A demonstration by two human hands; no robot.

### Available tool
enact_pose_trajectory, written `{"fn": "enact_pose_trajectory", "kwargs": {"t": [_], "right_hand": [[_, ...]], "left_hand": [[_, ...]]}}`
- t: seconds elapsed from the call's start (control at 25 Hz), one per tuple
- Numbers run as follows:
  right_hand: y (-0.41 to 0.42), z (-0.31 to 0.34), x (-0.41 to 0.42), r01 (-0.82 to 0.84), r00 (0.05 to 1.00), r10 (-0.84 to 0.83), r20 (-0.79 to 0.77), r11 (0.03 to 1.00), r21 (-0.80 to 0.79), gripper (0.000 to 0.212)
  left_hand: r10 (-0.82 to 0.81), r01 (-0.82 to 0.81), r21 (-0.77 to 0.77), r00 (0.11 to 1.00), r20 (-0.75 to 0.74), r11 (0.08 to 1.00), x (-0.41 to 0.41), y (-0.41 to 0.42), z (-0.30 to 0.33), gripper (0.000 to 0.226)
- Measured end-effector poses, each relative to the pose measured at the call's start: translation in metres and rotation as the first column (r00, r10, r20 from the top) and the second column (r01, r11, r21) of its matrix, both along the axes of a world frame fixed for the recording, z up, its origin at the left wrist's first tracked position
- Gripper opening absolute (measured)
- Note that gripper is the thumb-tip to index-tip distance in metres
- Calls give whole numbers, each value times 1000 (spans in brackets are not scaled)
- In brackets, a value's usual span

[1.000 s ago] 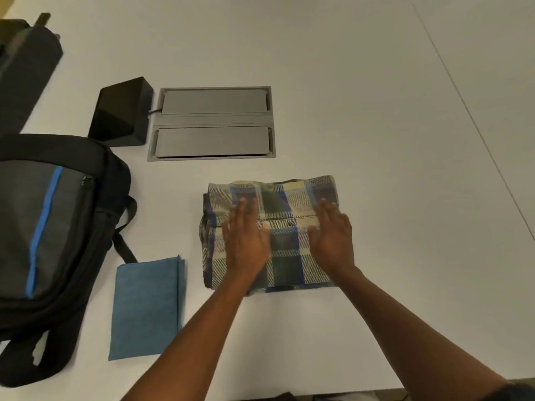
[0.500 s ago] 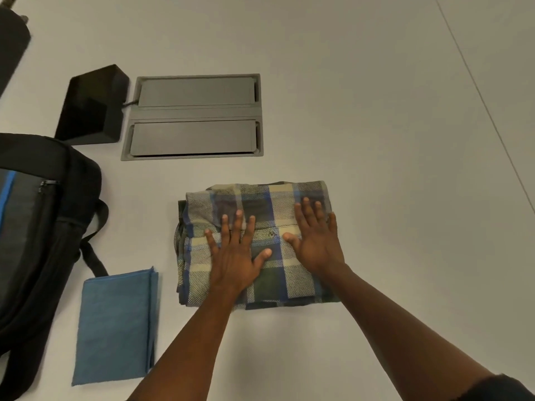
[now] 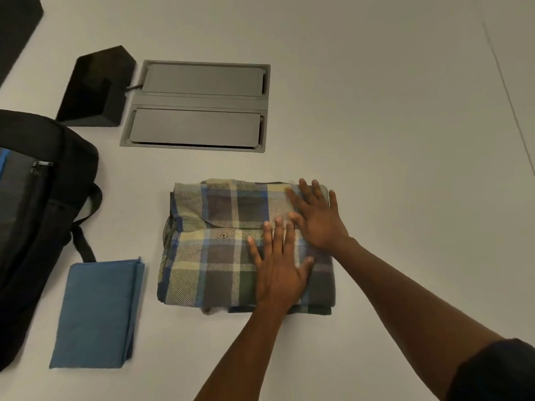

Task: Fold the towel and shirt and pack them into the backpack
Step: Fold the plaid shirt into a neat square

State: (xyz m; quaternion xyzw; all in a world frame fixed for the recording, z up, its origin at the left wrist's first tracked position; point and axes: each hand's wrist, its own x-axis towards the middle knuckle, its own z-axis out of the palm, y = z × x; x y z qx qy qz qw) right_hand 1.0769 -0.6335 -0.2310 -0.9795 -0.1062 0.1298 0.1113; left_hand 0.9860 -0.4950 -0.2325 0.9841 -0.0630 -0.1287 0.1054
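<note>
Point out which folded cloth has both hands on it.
The plaid shirt: the left hand and right hand press flat on its right side. The blue towel lies untouched beside the backpack.

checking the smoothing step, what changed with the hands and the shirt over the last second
Both hands slid rightward across the folded plaid shirt: the left hand now lies flat on its right half, and the right hand has reached the top right corner. Nothing was gripped or let go; both palms stay flat. The shirt stays folded in place, as do the folded blue towel and the backpack on the left.
</note>
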Motion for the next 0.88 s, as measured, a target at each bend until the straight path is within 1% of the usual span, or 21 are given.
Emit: {"fn": "enact_pose_trajectory", "kwargs": {"t": [0.08,0.24,0.28,0.32,0.4,0.44,0.48,0.52,0.6,0.68,0.72,0.8,0.88], "right_hand": [[-6,-8,9,34,999,-36,-36,999,-36,70],[-4,-5,20,217,971,-225,-74,971,-104,66],[1,0,18,245,966,-252,-54,963,-116,67],[7,6,11,241,970,-243,-8,965,-105,67],[21,14,-14,120,990,-121,73,993,15,65],[26,13,-30,45,996,-50,72,997,65,63],[29,12,-45,1,999,-4,46,997,77,63],[28,8,-56,-8,1000,6,26,998,58,63],[25,4,-59,35,999,-35,28,999,16,63],[32,8,-55,75,997,-75,20,997,10,60],[39,11,-55,63,998,-64,21,998,16,59],[51,12,-56,-10,1000,10,11,1000,19,59],[58,9,-56,-46,998,46,-38,999,7,64]], "left_hand": [[-21,21,29,999,32,999,-3,7,-9,87],[-20,19,27,999,42,999,-4,4,-8,88],[-19,18,27,999,33,999,-5,3,-6,88],[-16,15,30,1000,24,999,-7,4,-4,89],[13,-13,22,1000,20,1000,-12,9,-1,87],[32,-33,8,999,20,999,-14,15,-1,84],[43,-43,-6,999,24,999,-14,24,-2,80],[39,-39,-12,999,25,999,-13,35,-3,77],[28,-28,-1,999,26,1000,-5,63,-3,73],[36,-37,21,999,27,999,11,92,-1,73],[33,-34,47,999,21,998,21,105,0,74],[7,-10,125,1000,26,992,40,128,2,74],[-3,-7,192,999,53,981,57,145,3,73]]}}
